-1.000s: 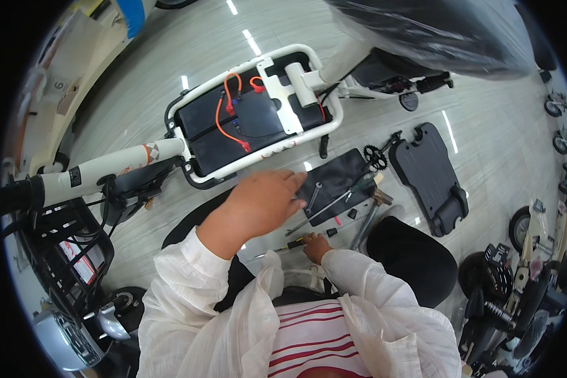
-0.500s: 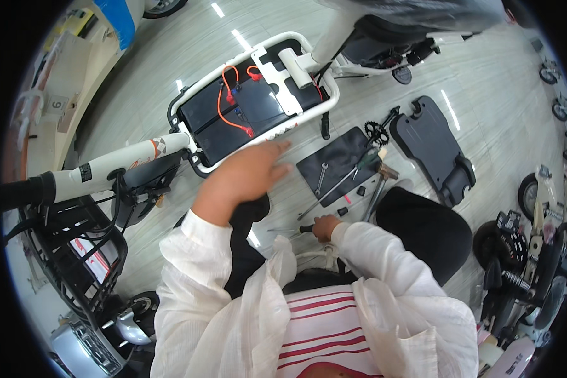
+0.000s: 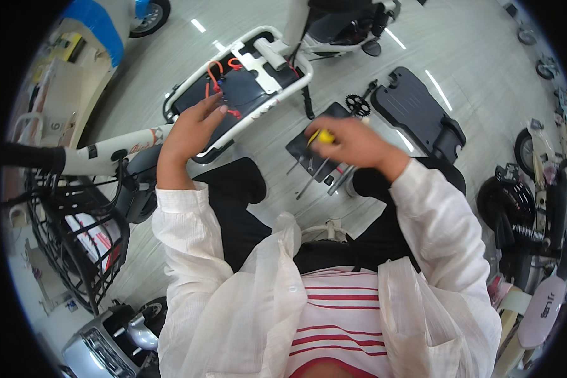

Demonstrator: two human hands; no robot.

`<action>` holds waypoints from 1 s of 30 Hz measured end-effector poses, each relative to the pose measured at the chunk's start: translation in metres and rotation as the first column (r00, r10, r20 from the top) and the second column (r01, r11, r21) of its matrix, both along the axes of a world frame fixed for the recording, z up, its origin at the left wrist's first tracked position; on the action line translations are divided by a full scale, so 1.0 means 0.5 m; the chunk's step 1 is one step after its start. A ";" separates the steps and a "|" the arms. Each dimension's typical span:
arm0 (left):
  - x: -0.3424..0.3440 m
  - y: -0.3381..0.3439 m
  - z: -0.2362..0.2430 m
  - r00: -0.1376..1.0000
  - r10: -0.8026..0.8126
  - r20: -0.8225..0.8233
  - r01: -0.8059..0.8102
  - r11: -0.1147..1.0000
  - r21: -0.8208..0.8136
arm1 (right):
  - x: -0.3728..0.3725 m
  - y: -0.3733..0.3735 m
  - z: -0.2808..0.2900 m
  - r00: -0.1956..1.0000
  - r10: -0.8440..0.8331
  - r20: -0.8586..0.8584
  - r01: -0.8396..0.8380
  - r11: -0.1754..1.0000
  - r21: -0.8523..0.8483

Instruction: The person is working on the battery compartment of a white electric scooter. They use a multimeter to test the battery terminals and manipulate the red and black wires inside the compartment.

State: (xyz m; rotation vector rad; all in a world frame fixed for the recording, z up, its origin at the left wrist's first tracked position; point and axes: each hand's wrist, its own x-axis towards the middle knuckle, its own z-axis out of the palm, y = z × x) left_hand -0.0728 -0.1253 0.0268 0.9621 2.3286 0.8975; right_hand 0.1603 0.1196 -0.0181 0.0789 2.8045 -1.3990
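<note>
Closest to me are the person's bent knees, with the left knee [image 3: 239,176] near the battery tray. The right hand [image 3: 356,143] has its grip closed around a yellow-handled tool [image 3: 325,135], a screwdriver by the look of it, held over a dark mat [image 3: 300,149]; its blade is too blurred to follow. The left hand [image 3: 192,131] reaches over the tray's near edge, grip loose, fingers apart, with nothing visible in it; whether it touches the wiring I can't tell.

I'd steady the orange cables [image 3: 215,62] with that left hand, keep the blade clear of the red terminal cover [image 3: 235,114], and never let bare metal bridge two contacts.

Below the right hand, a long metal rod [image 3: 310,181] lies near the left foot's side of the mat, so that wrist should travel high. Farther on, the white tubular frame [image 3: 290,89] rings the black batteries [image 3: 240,91], and a white bracket [image 3: 253,65] crosses above them, narrowing access at that end. Open floor [image 3: 340,72] separates the frame from the black plastic cover [image 3: 409,101]. Beyond, another scooter [image 3: 337,36] closes off the far side.
</note>
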 end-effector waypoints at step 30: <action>-0.022 0.066 -0.301 0.985 0.110 -0.131 -0.157 0.886 -0.436 | -0.300 -0.072 0.095 0.876 -0.355 -0.326 0.349 0.934 -0.082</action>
